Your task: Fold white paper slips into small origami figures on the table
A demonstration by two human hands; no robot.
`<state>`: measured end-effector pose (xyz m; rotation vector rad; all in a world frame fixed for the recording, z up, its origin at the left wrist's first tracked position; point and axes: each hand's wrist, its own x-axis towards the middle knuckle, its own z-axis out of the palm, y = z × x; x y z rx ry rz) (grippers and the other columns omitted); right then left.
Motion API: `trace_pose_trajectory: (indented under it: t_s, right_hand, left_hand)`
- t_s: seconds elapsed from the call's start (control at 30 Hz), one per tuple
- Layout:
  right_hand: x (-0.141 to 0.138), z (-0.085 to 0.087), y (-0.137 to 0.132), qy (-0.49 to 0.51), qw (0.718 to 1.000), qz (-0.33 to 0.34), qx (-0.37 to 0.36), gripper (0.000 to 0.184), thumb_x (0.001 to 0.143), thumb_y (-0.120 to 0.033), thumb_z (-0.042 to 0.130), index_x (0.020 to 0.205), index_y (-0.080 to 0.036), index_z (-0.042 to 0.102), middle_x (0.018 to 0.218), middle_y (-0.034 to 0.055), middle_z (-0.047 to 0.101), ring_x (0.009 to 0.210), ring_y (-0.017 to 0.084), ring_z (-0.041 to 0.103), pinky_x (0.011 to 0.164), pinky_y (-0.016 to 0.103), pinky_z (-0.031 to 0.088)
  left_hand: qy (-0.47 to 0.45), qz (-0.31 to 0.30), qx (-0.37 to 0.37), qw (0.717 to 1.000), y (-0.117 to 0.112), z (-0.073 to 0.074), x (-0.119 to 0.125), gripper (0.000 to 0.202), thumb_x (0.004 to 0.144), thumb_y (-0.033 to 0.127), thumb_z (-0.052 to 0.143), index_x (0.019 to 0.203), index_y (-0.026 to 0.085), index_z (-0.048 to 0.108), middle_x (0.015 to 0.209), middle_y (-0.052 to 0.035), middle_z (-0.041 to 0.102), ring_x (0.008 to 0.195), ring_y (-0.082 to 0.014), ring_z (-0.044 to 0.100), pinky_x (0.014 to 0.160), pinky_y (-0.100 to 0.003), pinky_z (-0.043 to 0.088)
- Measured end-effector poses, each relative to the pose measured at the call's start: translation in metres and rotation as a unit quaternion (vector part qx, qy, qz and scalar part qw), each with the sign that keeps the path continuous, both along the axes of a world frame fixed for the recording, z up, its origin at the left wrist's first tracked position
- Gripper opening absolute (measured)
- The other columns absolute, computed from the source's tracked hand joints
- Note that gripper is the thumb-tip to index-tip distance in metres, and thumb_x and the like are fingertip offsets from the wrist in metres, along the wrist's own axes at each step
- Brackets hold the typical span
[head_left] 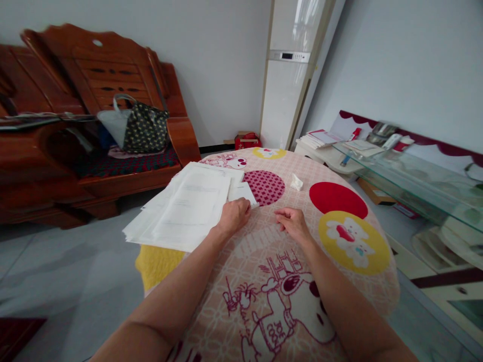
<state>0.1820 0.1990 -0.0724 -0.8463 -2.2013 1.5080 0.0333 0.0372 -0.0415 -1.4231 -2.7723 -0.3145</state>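
A spread stack of white papers (188,206) lies on the left side of a table covered by a pink cartoon-print cloth (264,281). My left hand (234,214) rests at the papers' right edge, fingers curled over the corner of a small white sheet (243,192). My right hand (292,221) lies on the cloth a little to the right, fingers loosely curled, with nothing visible in it. A small crumpled white scrap (296,182) sits farther back on the cloth.
A carved wooden bench (94,120) with a patterned handbag (145,128) stands at the left. A tall white air conditioner (289,75) is in the corner. A glass shelf (415,171) with books and small items runs along the right wall.
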Motion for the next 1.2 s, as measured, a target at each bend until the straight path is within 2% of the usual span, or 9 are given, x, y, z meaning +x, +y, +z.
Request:
trace_pose_trajectory:
  t_s: [0.13,0.27,0.43,0.57,0.77,0.9,0.97,1.1,1.2]
  right_hand:
    - [0.005,0.004,0.007,0.072,0.989,0.064,0.115,0.043,0.073,-0.014,0.070,0.115,-0.016,0.075,0.110,0.0105,0.075,0.065,0.013,0.066,0.062,0.026,0.056]
    - [0.012,0.010,0.013,0.070,0.966,0.152,0.197,0.043,0.070,-0.006,0.070,0.109,-0.019,0.079,0.144,0.0143,0.059,0.072,0.013,0.069,0.073,0.030,0.058]
    - [0.017,0.016,0.021,0.041,0.955,0.211,0.202,0.021,0.076,-0.009,0.066,0.082,-0.021,0.083,0.118,0.0107,0.074,0.099,0.023,0.072,0.085,0.033,0.056]
    - [0.025,0.020,0.035,0.025,0.968,0.201,0.146,0.014,0.076,-0.018,0.069,0.081,-0.020,0.082,0.098,0.0078,0.078,0.086,0.020,0.071,0.073,0.029,0.054]
    - [0.041,0.024,0.052,-0.051,0.982,0.183,0.003,0.022,0.075,-0.035,0.070,0.067,-0.014,0.072,0.062,0.0048,0.071,0.049,0.011,0.056,0.051,0.023,0.043]
    - [0.043,0.026,0.050,-0.091,0.974,0.192,-0.074,0.024,0.074,-0.037,0.071,0.066,-0.015,0.067,0.059,0.0063,0.071,0.045,0.011,0.057,0.045,0.021,0.042]
    - [0.040,0.023,0.046,-0.108,0.978,0.158,-0.084,0.020,0.074,-0.033,0.070,0.066,-0.016,0.064,0.053,0.0043,0.068,0.041,0.011,0.055,0.040,0.020,0.037]
    - [0.030,0.018,0.036,-0.126,0.988,0.061,-0.067,0.016,0.078,-0.026,0.066,0.065,-0.017,0.061,0.042,0.0005,0.059,0.034,0.010,0.048,0.034,0.019,0.027]
    - [0.025,0.016,0.029,-0.124,0.992,0.017,-0.015,0.020,0.080,-0.025,0.063,0.062,-0.018,0.061,0.039,-0.0016,0.054,0.034,0.011,0.048,0.036,0.020,0.027]
  left_hand:
    - [-0.021,-0.096,0.057,0.993,0.004,0.000,0.021,0.017,0.093,0.020,0.054,0.093,0.016,0.071,0.096,-0.0084,0.074,0.088,-0.0204,0.069,0.075,-0.028,0.046]
    - [-0.059,-0.190,0.090,0.976,0.005,-0.004,0.035,0.016,0.091,0.017,0.056,0.091,0.015,0.071,0.090,-0.0072,0.074,0.080,-0.0180,0.068,0.073,-0.026,0.047]
    - [-0.143,-0.246,0.130,0.950,-0.001,-0.003,0.028,0.020,0.089,0.019,0.060,0.105,0.016,0.072,0.098,-0.0064,0.076,0.087,-0.0181,0.070,0.080,-0.027,0.050]
    - [-0.190,-0.273,0.119,0.936,-0.005,0.000,0.011,0.035,0.080,0.017,0.066,0.115,0.017,0.070,0.114,-0.0066,0.075,0.103,-0.0208,0.068,0.092,-0.031,0.049]
    - [-0.249,-0.221,0.107,0.937,-0.004,0.000,0.000,0.013,0.080,0.024,0.064,0.080,0.013,0.072,0.072,-0.0016,0.068,0.067,-0.0137,0.059,0.062,-0.024,0.041]
    - [-0.361,-0.205,0.094,0.905,-0.001,-0.005,0.001,0.027,0.083,0.032,0.065,0.062,0.014,0.062,0.053,0.0033,0.054,0.052,-0.0088,0.047,0.050,-0.020,0.032]
    - [-0.412,-0.152,0.087,0.894,0.002,-0.010,0.001,0.029,0.083,0.030,0.065,0.059,0.014,0.058,0.052,0.0029,0.055,0.050,-0.0087,0.049,0.050,-0.019,0.035]
    - [-0.492,0.020,0.113,0.863,0.009,-0.019,0.004,0.025,0.086,0.022,0.061,0.063,0.016,0.053,0.054,0.0024,0.058,0.053,-0.0120,0.060,0.053,-0.021,0.048]
    - [-0.463,0.065,0.152,0.871,0.011,-0.021,0.008,0.004,0.084,0.017,0.063,0.084,0.015,0.060,0.062,0.0024,0.063,0.059,-0.0142,0.065,0.056,-0.023,0.052]
